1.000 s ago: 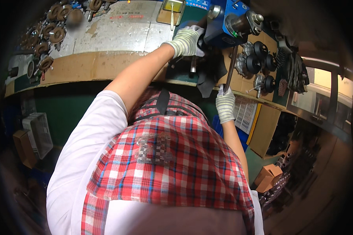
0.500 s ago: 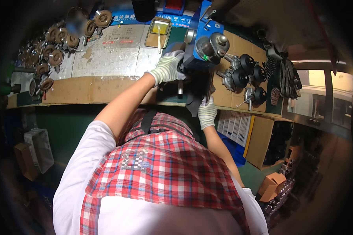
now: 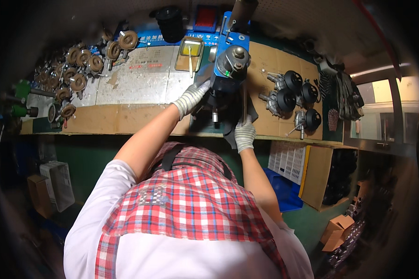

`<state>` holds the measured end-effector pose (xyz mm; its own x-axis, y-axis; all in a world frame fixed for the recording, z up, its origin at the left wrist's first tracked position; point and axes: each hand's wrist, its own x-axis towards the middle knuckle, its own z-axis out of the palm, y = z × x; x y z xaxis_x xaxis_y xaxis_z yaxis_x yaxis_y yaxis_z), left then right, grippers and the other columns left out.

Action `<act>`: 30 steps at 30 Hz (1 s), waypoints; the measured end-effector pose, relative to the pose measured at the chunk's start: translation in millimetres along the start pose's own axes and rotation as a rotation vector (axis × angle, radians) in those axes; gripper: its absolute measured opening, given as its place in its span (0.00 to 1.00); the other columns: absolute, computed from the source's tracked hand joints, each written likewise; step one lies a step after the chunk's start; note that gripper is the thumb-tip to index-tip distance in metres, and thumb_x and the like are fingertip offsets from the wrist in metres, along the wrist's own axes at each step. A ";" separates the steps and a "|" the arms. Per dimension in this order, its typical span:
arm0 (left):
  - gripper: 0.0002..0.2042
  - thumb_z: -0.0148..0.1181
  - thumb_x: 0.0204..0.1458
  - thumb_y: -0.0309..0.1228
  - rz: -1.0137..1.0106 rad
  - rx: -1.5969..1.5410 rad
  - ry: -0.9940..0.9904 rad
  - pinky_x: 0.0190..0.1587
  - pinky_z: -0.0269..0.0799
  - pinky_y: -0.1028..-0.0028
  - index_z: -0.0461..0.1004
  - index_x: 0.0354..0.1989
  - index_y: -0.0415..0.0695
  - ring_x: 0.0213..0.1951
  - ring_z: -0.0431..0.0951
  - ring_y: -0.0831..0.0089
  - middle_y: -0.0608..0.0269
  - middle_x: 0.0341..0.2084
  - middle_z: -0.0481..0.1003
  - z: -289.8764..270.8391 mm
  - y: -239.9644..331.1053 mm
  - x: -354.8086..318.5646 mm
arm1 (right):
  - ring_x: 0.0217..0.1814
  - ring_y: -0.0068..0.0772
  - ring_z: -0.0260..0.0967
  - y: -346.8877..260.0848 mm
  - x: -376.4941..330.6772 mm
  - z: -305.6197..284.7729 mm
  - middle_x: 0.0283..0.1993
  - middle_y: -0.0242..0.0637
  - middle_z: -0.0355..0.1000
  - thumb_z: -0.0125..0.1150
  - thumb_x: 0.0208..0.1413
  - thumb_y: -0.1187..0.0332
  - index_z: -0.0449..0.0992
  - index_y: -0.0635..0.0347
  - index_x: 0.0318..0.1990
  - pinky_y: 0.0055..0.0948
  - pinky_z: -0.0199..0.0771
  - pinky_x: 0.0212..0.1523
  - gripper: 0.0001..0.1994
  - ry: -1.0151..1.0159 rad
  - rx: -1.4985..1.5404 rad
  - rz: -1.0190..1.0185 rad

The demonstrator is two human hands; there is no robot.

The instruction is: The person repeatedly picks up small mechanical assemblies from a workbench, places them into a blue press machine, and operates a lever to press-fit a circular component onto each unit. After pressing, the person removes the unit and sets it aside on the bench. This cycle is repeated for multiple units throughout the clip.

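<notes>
A blue bench press [image 3: 231, 60] with a rounded metal head stands on the workbench in front of me. My left hand [image 3: 191, 100], in a striped glove, reaches to the press's left side. Its fingertips go out of sight by the dark lower part of the press, so what they touch is hidden. A short metal cylinder [image 3: 215, 115] sticks out toward me beneath the head. My right hand [image 3: 245, 136], gloved too, is closed round the lower end of a metal lever [image 3: 245, 104] on the press's right side. Dark cloth-like material [image 3: 230, 136] hangs beside that hand.
Several black-capped metal assemblies [image 3: 284, 100] sit on cardboard at right. Brown round-headed parts [image 3: 78, 83] crowd the left end. A brush [image 3: 190, 63] rests across a yellow-filled tray [image 3: 195, 45]. A black bucket [image 3: 170, 24] stands behind. Crates and an open carton [image 3: 312, 179] are below the bench.
The whole view has shifted, and the press looks more upright in it. My left hand's fingers are more hidden by the press now. My right hand stays at the lever.
</notes>
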<state>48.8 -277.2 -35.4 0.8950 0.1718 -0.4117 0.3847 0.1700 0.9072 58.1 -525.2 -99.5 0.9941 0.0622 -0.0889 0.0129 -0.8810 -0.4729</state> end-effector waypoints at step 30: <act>0.28 0.62 0.51 0.42 0.401 0.424 0.318 0.48 0.71 0.64 0.65 0.53 0.33 0.44 0.77 0.55 0.43 0.41 0.75 -100.0 64.1 -144.9 | 0.51 0.35 0.70 -234.4 -53.8 -58.6 0.52 0.49 0.70 0.67 0.47 0.43 0.56 0.70 0.63 0.29 0.74 0.45 0.45 -0.539 0.734 -0.220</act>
<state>-78.8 -194.2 73.8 0.9022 0.4310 0.0183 0.1496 -0.3525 0.9238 7.9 -349.5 67.4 0.7911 0.5632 -0.2388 -0.0591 -0.3182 -0.9462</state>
